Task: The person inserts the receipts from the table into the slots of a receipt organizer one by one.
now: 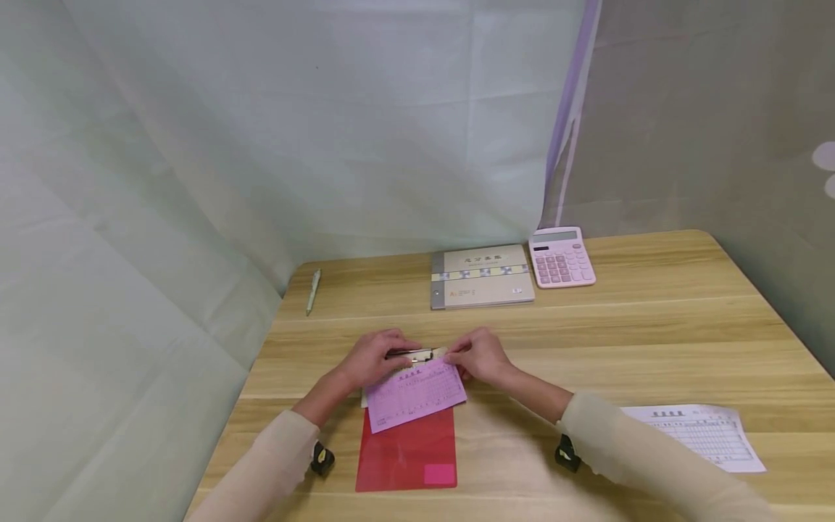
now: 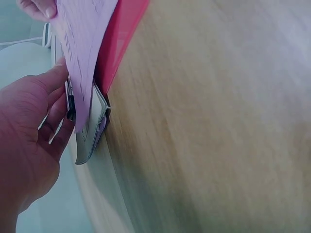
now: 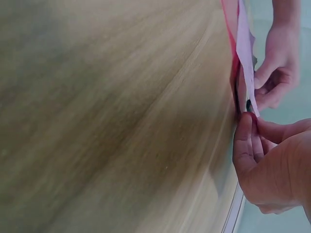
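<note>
A pink printed slip [image 1: 417, 395] lies slanted over a red plastic board [image 1: 404, 457] and a pale sheet or pad. At the board's top edge is a metal clip [image 1: 417, 354]. My left hand [image 1: 380, 357] holds the clip, thumb on the near side and fingers beyond it. With thumb and fingertips, my right hand [image 1: 479, 355] pinches the slip's upper right corner. The left wrist view shows the slip [image 2: 82, 53] standing off the red board [image 2: 121, 43], with a pale pad [image 2: 92, 126] under it. Part of the clip is hidden by fingers.
On the wooden table [image 1: 652, 326], a ledger book [image 1: 485, 283] and a pink calculator [image 1: 562, 261] sit at the back. A pen [image 1: 314, 291] lies at the back left. A white printed form [image 1: 704, 438] is at the right, partly under my right sleeve.
</note>
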